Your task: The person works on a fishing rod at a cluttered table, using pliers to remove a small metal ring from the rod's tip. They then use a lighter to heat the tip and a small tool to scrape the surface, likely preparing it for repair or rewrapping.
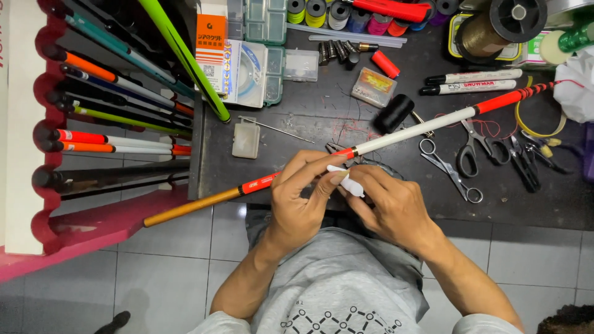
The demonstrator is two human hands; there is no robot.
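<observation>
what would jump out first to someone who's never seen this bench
First, the long rod, white with orange-red bands and a tan butt, slanting across the dark table through both hands: the left hand grips it while the right hand holds a small white piece against it. Next, the red rack at left, packed with coloured rods, and the scissors and pliers at right.

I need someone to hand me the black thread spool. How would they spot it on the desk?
On the dark desk, look just above the long white-and-orange rod. The black thread spool lies there on its side, the only plain black cylinder, left of two white markers.
</observation>
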